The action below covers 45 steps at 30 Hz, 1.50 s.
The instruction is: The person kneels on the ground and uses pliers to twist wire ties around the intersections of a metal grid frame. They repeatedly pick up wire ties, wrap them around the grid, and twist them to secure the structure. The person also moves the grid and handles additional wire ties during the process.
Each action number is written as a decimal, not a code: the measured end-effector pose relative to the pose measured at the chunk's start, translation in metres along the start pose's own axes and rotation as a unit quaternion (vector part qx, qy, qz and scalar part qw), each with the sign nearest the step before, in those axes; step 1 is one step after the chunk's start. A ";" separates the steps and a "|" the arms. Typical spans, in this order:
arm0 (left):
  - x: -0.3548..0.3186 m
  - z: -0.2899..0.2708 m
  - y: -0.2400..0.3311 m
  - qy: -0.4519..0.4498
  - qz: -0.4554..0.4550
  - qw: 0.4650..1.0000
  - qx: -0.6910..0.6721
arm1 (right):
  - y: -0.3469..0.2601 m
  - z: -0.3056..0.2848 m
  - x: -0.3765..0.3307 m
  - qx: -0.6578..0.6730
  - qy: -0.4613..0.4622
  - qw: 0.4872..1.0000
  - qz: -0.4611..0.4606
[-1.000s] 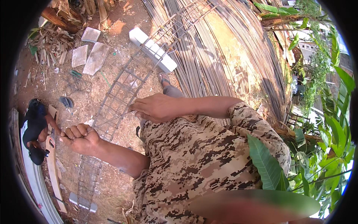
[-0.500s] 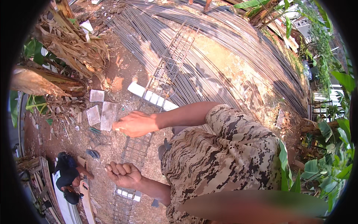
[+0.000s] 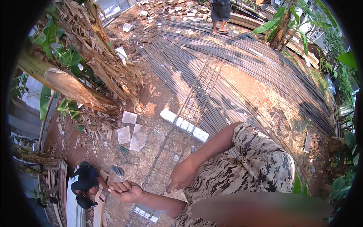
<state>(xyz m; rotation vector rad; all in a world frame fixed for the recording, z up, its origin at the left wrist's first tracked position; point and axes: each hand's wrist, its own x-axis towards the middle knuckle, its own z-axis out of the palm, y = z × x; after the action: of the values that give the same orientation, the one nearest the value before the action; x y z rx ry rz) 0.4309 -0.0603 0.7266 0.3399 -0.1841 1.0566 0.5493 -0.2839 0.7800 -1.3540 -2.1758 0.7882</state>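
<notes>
My left hand [image 3: 126, 192], at lower centre, is closed with the fingers curled in. Whatever they hold, if anything, is too small to make out. To its upper right, my right hand [image 3: 183, 174] points downward with its fingers pressed together, their tips partly hidden. Beneath both hands, a long cage of tied steel bars [image 3: 160, 160] runs from the lower middle toward the upper right. It crosses a white block-like piece [image 3: 200, 134] on the ground. I cannot tell whether either hand touches the cage.
Long steel bars [image 3: 257, 56] cover the far ground. Flat slabs [image 3: 139, 138] lie left of the cage, near a dried banana trunk [image 3: 75, 85]. A co-worker [image 3: 85, 181] crouches beside boards [image 3: 99, 206] at lower left. Another person [image 3: 220, 13] stands at the far end.
My right hand has dropped down and come closer to my left, which stays curled. The view has shifted, so the ground sits lower and more of the far standing person shows.
</notes>
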 end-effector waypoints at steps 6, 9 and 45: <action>-0.021 0.003 0.049 -0.013 -0.001 1.000 0.010 | 0.039 -0.038 0.049 -0.185 0.358 0.914 -0.046; -0.025 0.005 0.068 -0.034 0.047 0.998 -0.022 | 0.049 -0.033 0.051 -0.199 0.272 0.940 0.058; 0.005 0.025 0.083 0.219 0.133 0.966 0.022 | -0.002 0.023 -0.005 0.068 -0.175 0.947 0.260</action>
<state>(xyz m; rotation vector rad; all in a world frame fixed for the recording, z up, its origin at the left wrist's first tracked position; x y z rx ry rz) 0.3612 -0.0282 0.7666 0.1141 0.1970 1.3763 0.5352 -0.2946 0.7635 -1.8577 -1.9691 1.4439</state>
